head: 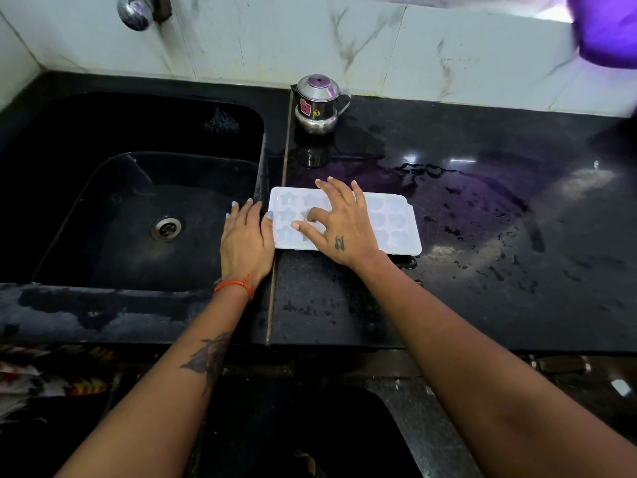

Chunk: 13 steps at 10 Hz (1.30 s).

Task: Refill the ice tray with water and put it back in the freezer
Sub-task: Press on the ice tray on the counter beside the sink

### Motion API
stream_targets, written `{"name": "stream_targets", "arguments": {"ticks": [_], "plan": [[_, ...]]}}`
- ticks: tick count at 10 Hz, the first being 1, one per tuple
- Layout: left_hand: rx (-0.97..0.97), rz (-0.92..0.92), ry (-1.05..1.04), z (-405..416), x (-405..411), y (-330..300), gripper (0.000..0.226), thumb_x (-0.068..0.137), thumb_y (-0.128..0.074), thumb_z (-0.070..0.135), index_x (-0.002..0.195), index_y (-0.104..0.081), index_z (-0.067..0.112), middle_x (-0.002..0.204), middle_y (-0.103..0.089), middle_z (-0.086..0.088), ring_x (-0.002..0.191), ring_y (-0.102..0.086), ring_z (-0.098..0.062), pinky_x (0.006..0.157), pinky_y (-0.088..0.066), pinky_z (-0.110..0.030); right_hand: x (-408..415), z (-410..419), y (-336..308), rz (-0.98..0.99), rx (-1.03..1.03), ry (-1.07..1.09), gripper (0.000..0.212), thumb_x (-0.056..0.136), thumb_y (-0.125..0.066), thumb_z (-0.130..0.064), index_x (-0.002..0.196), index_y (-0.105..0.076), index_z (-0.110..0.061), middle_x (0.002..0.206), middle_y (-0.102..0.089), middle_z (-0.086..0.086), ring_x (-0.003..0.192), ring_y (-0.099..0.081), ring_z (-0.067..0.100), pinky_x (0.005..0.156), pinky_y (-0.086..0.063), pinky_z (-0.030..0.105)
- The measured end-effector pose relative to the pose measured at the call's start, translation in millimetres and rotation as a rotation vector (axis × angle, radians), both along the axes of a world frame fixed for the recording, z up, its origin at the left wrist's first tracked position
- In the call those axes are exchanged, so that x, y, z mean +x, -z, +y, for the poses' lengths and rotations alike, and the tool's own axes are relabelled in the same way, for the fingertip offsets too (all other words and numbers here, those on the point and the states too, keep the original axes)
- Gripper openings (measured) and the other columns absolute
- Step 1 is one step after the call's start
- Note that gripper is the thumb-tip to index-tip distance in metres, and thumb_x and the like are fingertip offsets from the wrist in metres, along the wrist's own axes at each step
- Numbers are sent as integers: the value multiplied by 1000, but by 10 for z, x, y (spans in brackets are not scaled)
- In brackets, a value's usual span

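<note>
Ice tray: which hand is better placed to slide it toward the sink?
Left. The left hand is at the end of the ice tray nearest the sink, thumb on its rim; the right hand rests spread on top.

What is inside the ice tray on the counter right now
The ice tray has star-shaped pockets on its left and rounder ones on its right. The right hand lies spread over the middle pockets, hiding them. Whether the pockets hold water or ice cannot be told.
</note>
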State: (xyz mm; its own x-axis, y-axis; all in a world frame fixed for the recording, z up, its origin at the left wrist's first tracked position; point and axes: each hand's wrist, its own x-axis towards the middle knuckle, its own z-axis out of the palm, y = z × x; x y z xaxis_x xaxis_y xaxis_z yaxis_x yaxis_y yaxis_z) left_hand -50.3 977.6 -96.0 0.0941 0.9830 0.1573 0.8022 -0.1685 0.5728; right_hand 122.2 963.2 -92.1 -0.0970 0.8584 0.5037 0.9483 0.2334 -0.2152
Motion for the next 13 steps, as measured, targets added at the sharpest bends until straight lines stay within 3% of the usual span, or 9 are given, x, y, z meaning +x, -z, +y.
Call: {"name": "stream_targets", "arguments": {"ticks": [5, 10, 13], "plan": [[-2, -12, 1, -17, -1, -13, 46, 102, -28, 29, 140, -39, 6, 150, -36, -12, 145, -18, -26, 118, -8, -35, 11, 7, 9, 0, -58, -20, 49, 87, -43, -59, 81, -75, -22, 134, -56, 12, 132, -43, 30, 112, -23, 55], [-2, -17, 2, -6, 1, -14, 46, 102, -29, 28, 139, -42, 5, 149, -37, -12, 144, -20, -26, 119, -9, -35, -116, 69, -265, 226, -61, -7, 49, 94, -34, -49, 94, -70, -17, 137, -51, 11, 130, -42, 29, 113, -23, 50], [-5, -37, 1, -21, 11, -24, 46, 102, -28, 28, 138, -42, 4, 149, -38, -11, 145, -19, -26, 119, -9, -34, -276, 77, -154, 169, -228, -34, 67, 91, -21, -55, 93, -74, -14, 143, -45, 11, 137, -32, 26, 118, -7, 41]]}}
